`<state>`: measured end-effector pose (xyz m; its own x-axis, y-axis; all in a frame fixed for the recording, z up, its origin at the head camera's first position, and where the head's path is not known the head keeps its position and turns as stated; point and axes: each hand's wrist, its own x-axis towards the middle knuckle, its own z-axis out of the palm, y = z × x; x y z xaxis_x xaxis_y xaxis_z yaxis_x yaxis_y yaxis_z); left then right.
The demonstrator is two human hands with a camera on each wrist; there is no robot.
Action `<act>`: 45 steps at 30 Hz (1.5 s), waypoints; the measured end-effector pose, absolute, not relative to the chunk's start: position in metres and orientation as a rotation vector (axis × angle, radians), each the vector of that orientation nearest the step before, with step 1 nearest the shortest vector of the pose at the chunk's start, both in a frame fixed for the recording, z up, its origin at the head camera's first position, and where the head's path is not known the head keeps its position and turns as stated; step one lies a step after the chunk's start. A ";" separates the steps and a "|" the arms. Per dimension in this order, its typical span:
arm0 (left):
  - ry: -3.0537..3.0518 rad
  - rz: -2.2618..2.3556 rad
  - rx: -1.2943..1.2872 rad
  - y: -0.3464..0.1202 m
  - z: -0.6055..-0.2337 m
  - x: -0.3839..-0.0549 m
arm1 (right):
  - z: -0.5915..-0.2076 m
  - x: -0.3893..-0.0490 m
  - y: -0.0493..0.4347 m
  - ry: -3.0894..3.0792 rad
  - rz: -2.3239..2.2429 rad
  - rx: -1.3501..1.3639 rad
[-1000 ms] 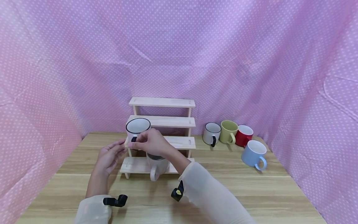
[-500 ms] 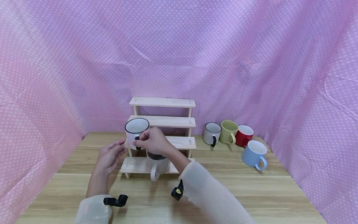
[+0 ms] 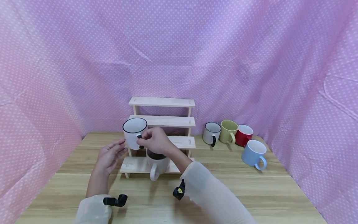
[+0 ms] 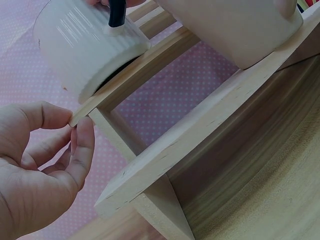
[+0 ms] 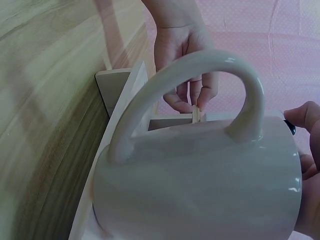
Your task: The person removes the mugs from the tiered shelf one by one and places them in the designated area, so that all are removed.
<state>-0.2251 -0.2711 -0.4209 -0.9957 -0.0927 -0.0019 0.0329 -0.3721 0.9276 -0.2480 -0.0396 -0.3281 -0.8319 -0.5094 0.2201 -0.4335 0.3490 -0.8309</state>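
Observation:
A white mug with a black rim (image 3: 130,137) is at the left end of the second step up of a four-step wooden rack (image 3: 162,101). My right hand (image 3: 157,141) pinches its black handle. In the left wrist view the mug's base is close over the board, a dark strip showing under its edge. Thumb and fingers of my left hand (image 3: 110,157) pinch the left end of that same board. On the lowest step stands an off-white mug (image 3: 158,165), its handle facing front; it fills much of the right wrist view and hides most of my right hand there.
To the right on the wooden table (image 3: 223,186) stand another white mug with a black handle (image 3: 210,135), a yellow-green mug (image 3: 227,132), a red mug (image 3: 243,137) and a light blue mug (image 3: 251,154). A pink dotted cloth (image 3: 179,56) hangs behind and at both sides.
The black-rimmed mug has shifted slightly left, and its handle has turned toward the right along with my right hand. My left hand has stayed at the board's end.

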 end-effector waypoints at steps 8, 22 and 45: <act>-1.719 -2.533 0.084 -0.271 -0.421 -0.224 | -0.323 -0.247 -0.041 2.449 -1.463 -0.826; -1.720 -2.539 0.073 -0.270 -0.420 -0.223 | -0.316 -0.247 -0.045 2.401 -1.512 -0.674; -1.727 -2.536 0.097 -0.271 -0.418 -0.223 | -0.318 -0.262 -0.037 2.431 -1.620 -0.514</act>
